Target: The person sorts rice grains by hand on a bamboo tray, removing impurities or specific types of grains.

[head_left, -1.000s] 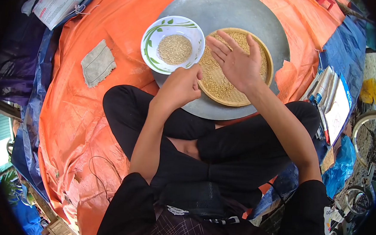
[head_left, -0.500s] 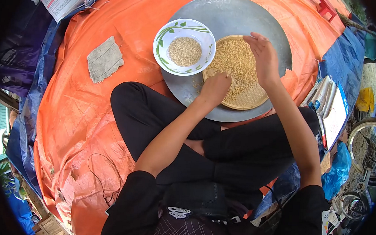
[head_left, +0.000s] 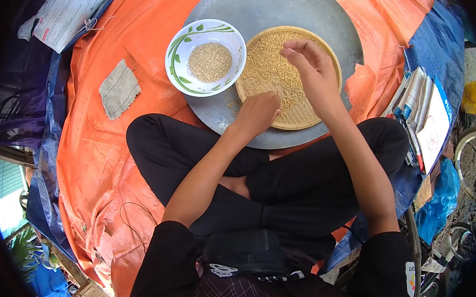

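A round woven basket (head_left: 327, 113) holds a spread layer of golden grains (head_left: 268, 55). My left hand (head_left: 257, 114) is at the basket's lower left edge, fingers curled down onto the grains; whatever they pinch is hidden. Above the basket's right half hovers my right hand (head_left: 316, 80), its fingers half bent and thumb stretched out, with nothing visible in it. To the left, a white bowl (head_left: 176, 63) with green leaf patterns holds paler grains (head_left: 210, 62). Basket and bowl both rest on a large round grey metal tray (head_left: 279, 9). A few loose grains lie on the tray beside my left hand.
An orange tarp (head_left: 100, 167) lies under everything, with blue sheeting (head_left: 434, 51) at the right. A grey cloth piece (head_left: 120, 89) lies left of the bowl. Folded papers (head_left: 417, 113) are by my right knee. A printed white sack (head_left: 66, 18) sits at upper left.
The whole view has shifted, so bowl and basket appear farther left and higher. My right hand has moved left over the basket and its fingers have bent. My left hand stays at the grains.
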A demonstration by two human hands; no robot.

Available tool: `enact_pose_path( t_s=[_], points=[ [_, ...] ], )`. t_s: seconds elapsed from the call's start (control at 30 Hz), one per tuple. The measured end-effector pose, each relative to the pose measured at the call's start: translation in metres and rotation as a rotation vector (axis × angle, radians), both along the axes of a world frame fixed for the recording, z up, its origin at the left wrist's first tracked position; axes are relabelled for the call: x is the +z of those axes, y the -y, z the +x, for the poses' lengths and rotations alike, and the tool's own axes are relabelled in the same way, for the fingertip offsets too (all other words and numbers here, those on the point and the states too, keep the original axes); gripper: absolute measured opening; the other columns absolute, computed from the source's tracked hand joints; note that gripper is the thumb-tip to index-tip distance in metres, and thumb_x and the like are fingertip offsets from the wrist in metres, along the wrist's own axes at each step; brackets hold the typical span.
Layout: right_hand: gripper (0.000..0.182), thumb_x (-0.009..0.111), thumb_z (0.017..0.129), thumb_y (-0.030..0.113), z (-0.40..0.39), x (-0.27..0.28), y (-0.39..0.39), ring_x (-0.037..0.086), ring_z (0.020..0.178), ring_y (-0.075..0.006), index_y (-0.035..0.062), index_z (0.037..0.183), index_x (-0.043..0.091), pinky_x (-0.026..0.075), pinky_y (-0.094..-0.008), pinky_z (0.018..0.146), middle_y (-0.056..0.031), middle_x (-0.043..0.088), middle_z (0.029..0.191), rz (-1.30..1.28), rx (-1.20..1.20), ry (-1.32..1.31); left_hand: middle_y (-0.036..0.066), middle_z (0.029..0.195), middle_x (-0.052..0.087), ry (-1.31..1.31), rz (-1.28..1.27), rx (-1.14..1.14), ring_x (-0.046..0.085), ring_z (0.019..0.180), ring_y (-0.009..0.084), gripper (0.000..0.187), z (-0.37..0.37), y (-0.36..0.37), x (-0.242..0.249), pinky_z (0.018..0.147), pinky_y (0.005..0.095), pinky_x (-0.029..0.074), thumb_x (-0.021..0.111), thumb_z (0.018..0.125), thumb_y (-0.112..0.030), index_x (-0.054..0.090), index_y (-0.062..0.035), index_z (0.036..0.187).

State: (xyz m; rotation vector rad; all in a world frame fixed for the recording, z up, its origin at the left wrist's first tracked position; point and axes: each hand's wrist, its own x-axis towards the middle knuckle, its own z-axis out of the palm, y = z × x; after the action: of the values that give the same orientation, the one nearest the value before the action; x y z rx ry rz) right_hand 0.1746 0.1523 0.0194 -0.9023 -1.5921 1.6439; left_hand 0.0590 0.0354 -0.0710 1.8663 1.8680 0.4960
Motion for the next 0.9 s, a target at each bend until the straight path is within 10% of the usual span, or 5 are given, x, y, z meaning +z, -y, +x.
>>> enact_pose_path(
  t_s=[0.5,0.9],
  points=[
    [0.028,0.067,0.094,0.023,0.013,0.010,0.001,0.065,0.092,-0.0131,-0.0010,0.107,0.069,0.051,-0.0300,0.084,-0.0058,0.069,0.096,0.046,0.027,0.004,0.019,0.088,0.074,0.404,0.036,0.209,0.072,0.083,0.0345,0.015,-0.018,-0.002,0.036,0.079,0.0434,0.056,0.068,0.086,-0.003,0.071,0.0028,0.100],
    [0.030,0.068,0.093,0.025,0.012,0.005,-0.001,0.066,0.094,-0.0144,-0.0018,0.107,0.069,0.052,-0.0310,0.084,-0.0076,0.071,0.098,0.093,0.048,0.028,0.008,0.091,0.067,-0.023,0.178,0.155,0.068,0.086,0.0278,0.017,-0.011,-0.005,0.003,0.075,0.0408,0.054,0.074,0.086,-0.013,0.070,-0.0059,0.101]
  ],
)
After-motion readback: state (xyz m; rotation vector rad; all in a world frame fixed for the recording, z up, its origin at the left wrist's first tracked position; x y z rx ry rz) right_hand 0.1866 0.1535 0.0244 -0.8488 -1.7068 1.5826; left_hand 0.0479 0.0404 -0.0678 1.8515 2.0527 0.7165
